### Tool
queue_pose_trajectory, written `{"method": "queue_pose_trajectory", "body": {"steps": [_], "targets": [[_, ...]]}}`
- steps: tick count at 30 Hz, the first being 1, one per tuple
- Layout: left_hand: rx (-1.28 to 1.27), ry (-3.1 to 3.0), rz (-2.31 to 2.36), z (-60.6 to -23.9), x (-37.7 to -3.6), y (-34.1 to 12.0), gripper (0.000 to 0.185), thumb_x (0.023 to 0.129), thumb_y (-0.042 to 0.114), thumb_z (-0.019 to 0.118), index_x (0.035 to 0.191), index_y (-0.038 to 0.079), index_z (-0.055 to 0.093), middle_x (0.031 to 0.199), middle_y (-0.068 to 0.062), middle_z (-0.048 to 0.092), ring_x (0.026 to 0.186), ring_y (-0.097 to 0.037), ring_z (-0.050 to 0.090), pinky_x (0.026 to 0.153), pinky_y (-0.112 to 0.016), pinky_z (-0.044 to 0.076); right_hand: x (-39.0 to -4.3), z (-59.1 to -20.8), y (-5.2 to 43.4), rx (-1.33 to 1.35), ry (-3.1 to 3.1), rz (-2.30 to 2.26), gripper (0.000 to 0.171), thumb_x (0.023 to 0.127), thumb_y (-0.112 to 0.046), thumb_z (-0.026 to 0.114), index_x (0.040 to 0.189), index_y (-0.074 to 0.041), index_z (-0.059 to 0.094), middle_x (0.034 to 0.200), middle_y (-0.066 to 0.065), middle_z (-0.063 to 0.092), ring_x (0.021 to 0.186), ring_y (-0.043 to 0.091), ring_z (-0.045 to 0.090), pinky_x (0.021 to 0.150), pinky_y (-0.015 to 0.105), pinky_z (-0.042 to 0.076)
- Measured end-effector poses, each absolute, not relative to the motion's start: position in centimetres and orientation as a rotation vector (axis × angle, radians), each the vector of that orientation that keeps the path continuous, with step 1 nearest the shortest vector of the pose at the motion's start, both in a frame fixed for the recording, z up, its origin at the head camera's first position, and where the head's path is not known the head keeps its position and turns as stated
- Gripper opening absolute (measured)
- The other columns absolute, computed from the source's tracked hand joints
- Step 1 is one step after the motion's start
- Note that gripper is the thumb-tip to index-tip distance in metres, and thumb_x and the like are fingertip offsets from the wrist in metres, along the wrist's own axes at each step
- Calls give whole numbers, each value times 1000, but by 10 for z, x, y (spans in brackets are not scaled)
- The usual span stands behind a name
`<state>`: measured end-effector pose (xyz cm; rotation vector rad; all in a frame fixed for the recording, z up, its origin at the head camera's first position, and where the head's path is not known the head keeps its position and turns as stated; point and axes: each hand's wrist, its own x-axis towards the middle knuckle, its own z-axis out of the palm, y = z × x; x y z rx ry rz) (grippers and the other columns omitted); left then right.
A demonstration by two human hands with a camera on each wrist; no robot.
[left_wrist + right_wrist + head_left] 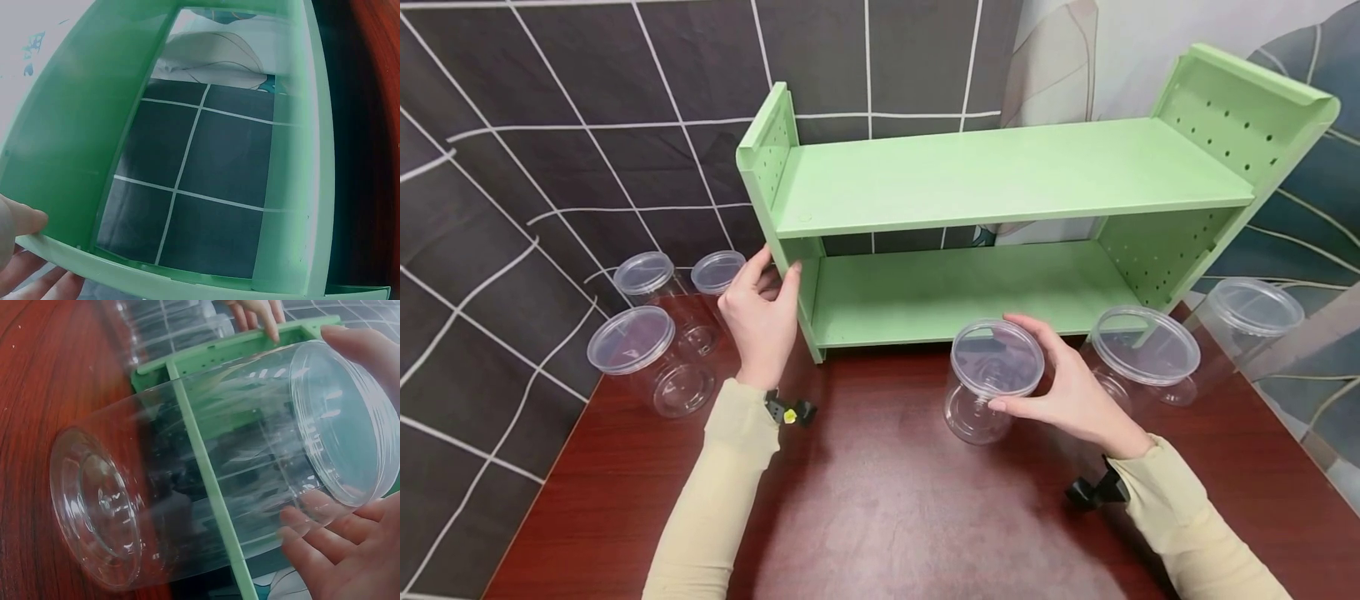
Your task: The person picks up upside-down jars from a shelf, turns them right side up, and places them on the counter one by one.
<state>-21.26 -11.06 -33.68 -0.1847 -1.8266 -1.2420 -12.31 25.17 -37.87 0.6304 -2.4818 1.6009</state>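
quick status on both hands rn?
Left hand: grips the left side panel of the green shelf.
Right hand: holds the clear lidded jar near its top, on the table.

No text, label, brand, number or sign can be read in any view. The green shelf unit [1000,175] carries only rows of plain peg holes on its side panels, the clear lidded jars [992,375] are bare of print, and the tiled wall [587,125] shows only white grid lines.
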Motion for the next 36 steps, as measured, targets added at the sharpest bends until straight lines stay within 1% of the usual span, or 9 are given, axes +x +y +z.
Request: {"method": "queue_pose_trajectory", "body": {"steps": [8, 11, 15, 17, 23, 27, 32, 35, 36], "targets": [[-184, -1837, -1233, -338, -213, -111, 34, 88, 11, 80, 120, 1, 74, 107, -8, 75, 84, -19, 75, 71, -25, 61, -122, -380, 254, 606, -2539, 1525, 103, 67, -10, 97, 153, -19, 41, 140, 3, 58, 115, 12, 58, 99, 18, 41], [-186, -1836, -1233, -338, -213, -111, 33, 88, 11, 80, 119, 1, 75, 107, -8, 75, 84, -20, 75, 71, -26, 61, -121, -377, 254, 619, -2523, 1534, 106, 67, -9, 97, 155, -18, 39, 145, 2, 53, 121, 15, 56, 102, 18, 40], [-192, -1834, -1227, -337, -213, -112, 33, 88, 12, 80, 119, 1, 75, 107, -8, 75, 84, -21, 75, 71, -25, 61, -120, -368, 254, 688, -2462, 1560, 105, 70, -1, 93, 157, -15, 36, 155, 2, 44, 137, 21, 45, 111, 20, 35], [-187, -1834, -1232, -338, -214, -112, 33, 88, 12, 81, 119, 2, 75, 107, -7, 76, 84, -20, 75, 71, -24, 61, -119, -362, 254, 725, -2428, 1555, 103, 71, 3, 91, 157, -13, 35, 157, 2, 41, 141, 22, 42, 113, 22, 34], [-162, -1844, -1245, -337, -213, -114, 34, 88, 14, 82, 119, 2, 75, 109, -6, 75, 86, -18, 75, 73, -23, 60, -117, -341, 252, 833, -2331, 1490, 102, 69, 13, 86, 156, -5, 37, 159, 7, 38, 143, 24, 38, 116, 32, 33], [-154, -1856, -1261, -335, -213, -116, 34, 87, 14, 82, 119, 3, 75, 109, -5, 75, 86, -16, 75, 74, -24, 60, -114, -327, 250, 852, -2296, 1436, 105, 65, 15, 87, 156, -7, 39, 159, 8, 38, 144, 30, 36, 117, 36, 32], [-164, -1882, -1282, -332, -212, -120, 35, 86, 15, 83, 119, 6, 75, 107, -4, 76, 85, -15, 74, 74, -25, 61, -110, -310, 249, 820, -2306, 1250, 107, 63, 7, 91, 156, -13, 41, 158, 4, 41, 142, 28, 39, 117, 33, 32], [-186, -1916, -1288, -331, -210, -124, 38, 86, 19, 84, 122, 10, 75, 109, -1, 75, 87, -15, 74, 77, -26, 60, -108, -301, 251, 797, -2308, 1122, 105, 63, -1, 93, 155, -13, 43, 156, 4, 44, 141, 25, 41, 116, 28, 31], [-198, -1929, -1283, -330, -209, -126, 40, 86, 20, 84, 124, 12, 74, 110, 0, 75, 90, -15, 73, 80, -26, 60, -108, -299, 252, 789, -2306, 1090, 104, 64, -3, 93, 154, -12, 44, 155, 5, 45, 141, 24, 41, 116, 27, 31]]}}
